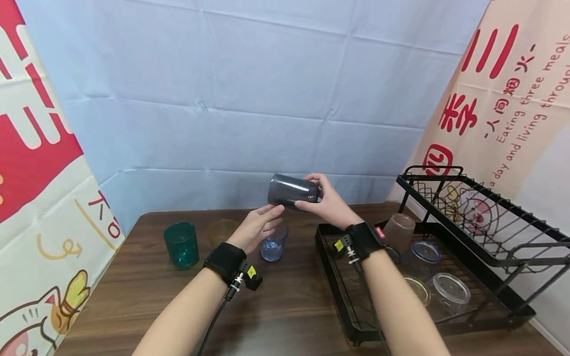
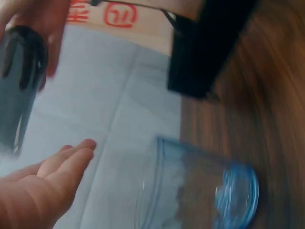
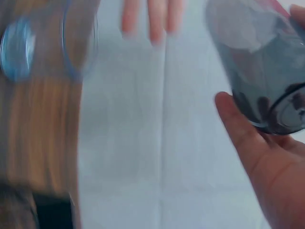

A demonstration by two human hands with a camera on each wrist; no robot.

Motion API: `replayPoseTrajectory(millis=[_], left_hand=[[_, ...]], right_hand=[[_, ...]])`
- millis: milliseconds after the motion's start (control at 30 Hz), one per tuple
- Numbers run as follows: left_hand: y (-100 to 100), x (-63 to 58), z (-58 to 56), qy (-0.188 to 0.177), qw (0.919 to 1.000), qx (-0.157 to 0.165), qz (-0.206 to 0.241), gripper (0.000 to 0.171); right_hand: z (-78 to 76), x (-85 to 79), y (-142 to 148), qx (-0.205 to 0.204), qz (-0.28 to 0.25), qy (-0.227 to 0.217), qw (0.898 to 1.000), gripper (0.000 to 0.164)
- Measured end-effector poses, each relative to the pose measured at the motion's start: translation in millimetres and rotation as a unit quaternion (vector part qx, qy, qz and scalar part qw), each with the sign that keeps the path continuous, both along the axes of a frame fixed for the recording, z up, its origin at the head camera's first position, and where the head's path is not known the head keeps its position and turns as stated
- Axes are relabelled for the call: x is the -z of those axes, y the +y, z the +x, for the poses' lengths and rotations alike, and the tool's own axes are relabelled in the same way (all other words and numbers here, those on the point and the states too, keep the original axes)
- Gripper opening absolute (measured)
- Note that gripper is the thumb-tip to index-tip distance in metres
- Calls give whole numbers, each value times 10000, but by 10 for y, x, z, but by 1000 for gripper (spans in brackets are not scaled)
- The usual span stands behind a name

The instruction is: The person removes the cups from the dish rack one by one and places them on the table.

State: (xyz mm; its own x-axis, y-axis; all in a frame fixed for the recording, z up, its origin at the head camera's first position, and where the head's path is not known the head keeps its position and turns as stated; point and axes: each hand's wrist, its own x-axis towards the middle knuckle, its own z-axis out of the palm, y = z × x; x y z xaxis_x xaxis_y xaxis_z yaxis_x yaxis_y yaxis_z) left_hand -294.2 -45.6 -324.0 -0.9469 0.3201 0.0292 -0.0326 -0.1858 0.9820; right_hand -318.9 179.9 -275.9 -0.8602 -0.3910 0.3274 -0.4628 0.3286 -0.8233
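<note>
A dark grey translucent drinking glass (image 1: 291, 192) lies on its side in the air, its mouth toward the left. My right hand (image 1: 328, 203) grips it round the base end, thumb below and fingers above, as the right wrist view also shows. Just below the mouth of that glass is my left hand (image 1: 258, 228); in the left wrist view its fingers (image 2: 71, 164) are extended, holding nothing, with a gap to the dark glass (image 2: 19, 81). Partly behind the left hand, a clear blue glass (image 1: 272, 247) stands upright on the table.
A teal glass (image 1: 181, 245) and an amber glass (image 1: 220, 231) stand on the wooden table (image 1: 147, 291) at left. At right is a black two-tier dish rack (image 1: 331, 287), its lower tray holding a brownish glass (image 1: 399, 231) and several clear ones. A pale cloth (image 1: 231, 99) hangs behind.
</note>
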Motion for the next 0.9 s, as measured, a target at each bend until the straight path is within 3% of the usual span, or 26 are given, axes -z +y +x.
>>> replayPoseTrajectory(millis=[100,233,333,433,567,667,767,833,900], left_hand=[[20,-35,25,-106,9975,-139,685,66],[0,-104,60,-127,9875,-528,1479,63],[-40,-155,93,-87,9814,-740,1769,62],[-101,-199,119,1,9815,-803,1736,60],[-249,-258,167,219,9879,-834,1292,57],[-445,-289,233,418,9936,-755,729,58],[-724,-292,339,664,9955,-664,-117,64],[-936,-272,434,856,9907,-675,-814,67],[-1142,-238,555,1051,9767,-826,-1681,68]], right_hand=[[29,140,-183,-180,-535,-111,9983,65],[66,231,-348,-352,-756,-81,9965,65],[79,235,-422,-486,-799,-70,9956,67],[82,199,-449,-609,-661,-58,9959,69],[61,113,-393,-920,-219,38,9955,72],[12,60,-240,-1070,243,188,9938,72],[-17,6,22,-883,913,332,9913,73],[-15,-26,230,-661,1408,424,9869,73],[11,-55,455,-463,1908,464,9794,73]])
